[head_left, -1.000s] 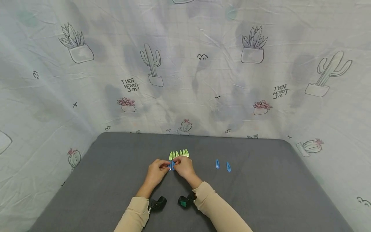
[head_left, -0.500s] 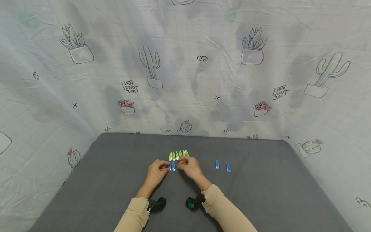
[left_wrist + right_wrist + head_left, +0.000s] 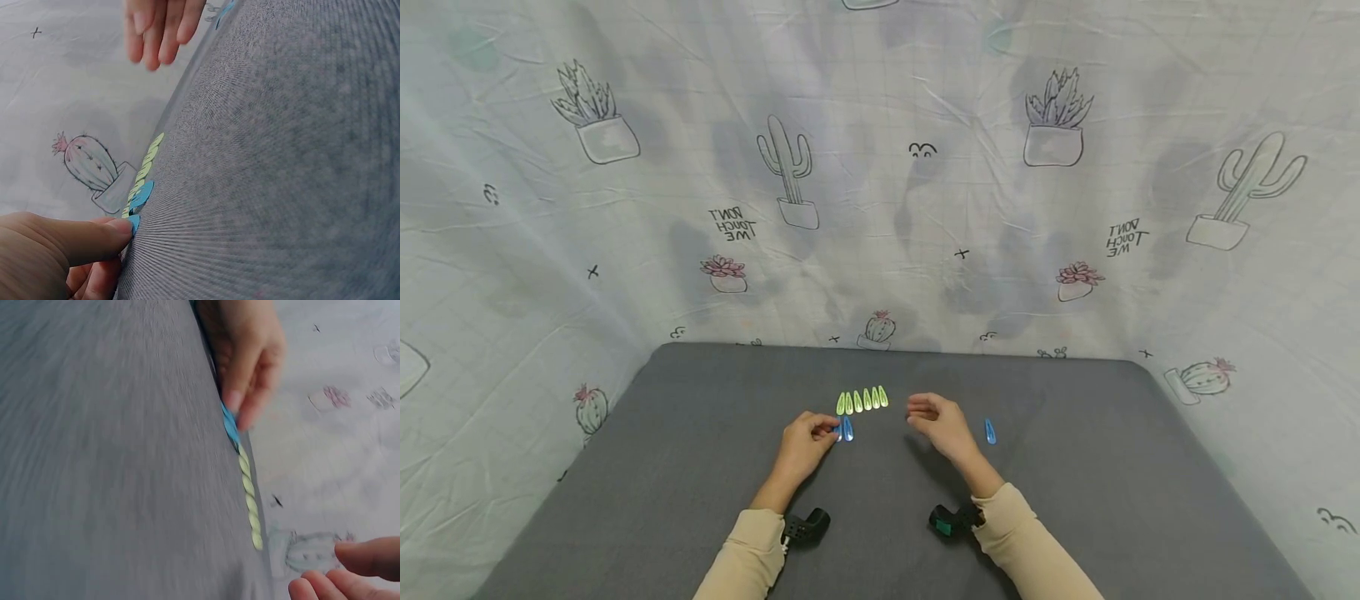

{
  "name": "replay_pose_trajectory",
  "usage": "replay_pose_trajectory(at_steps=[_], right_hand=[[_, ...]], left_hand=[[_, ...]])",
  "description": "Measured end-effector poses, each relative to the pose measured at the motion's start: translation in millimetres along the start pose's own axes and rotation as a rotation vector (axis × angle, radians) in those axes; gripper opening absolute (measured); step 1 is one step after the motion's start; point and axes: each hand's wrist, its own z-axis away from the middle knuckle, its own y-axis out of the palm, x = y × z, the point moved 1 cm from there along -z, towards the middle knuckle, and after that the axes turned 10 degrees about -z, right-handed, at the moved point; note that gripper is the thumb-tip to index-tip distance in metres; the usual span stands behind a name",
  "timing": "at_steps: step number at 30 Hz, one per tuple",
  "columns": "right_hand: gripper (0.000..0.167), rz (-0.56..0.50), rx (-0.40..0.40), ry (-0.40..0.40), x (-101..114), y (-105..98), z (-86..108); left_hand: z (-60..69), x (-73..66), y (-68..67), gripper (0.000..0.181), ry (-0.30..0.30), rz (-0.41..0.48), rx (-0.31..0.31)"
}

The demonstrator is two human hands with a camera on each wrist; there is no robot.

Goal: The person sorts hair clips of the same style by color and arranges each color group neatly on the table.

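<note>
My left hand (image 3: pixel 802 444) pinches the leftmost blue snap hair clip (image 3: pixel 134 224) between thumb and fingers, down at the grey surface. Just right of it lies a second blue hair clip (image 3: pixel 847 428), apart from the fingers. Behind these two runs a row of several yellow-green hair clips (image 3: pixel 858 402). Over to the right, my right hand (image 3: pixel 946 427) is raised above the surface, its fingers extended with nothing seen between them. Beyond it rests another blue hair clip (image 3: pixel 990 432). One more blue clip, visible earlier beside that one, is hidden by the right hand.
A grey cloth-covered table (image 3: pixel 700 500) lies beneath everything. At its back and sides hangs a pale curtain (image 3: pixel 880 208) printed with cacti and potted plants. Each wrist carries a black camera mount, such as the right one (image 3: pixel 951 521).
The right hand has let go of the second blue clip and moved rightward, uncovering the yellow-green row and covering one far blue clip. My left hand has stayed in place.
</note>
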Motion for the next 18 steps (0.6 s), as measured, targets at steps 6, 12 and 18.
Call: replay_pose_trajectory(at_steps=[6,12,18], right_hand=[[0.041,-0.030,0.006,-0.011,-4,-29,9.8],[0.044,-0.017,0.034,-0.045,-3,-52,24.6],[0.043,-0.023,0.016,-0.112,-5,-71,35.7]], left_hand=[[0.6,0.1,-1.2,0.013,-0.022,-0.002,0.017],[1.4,2.6,-1.3,0.012,-0.007,-0.009,0.011],[2.2,4.4,0.1,0.012,0.003,-0.006,0.015]])
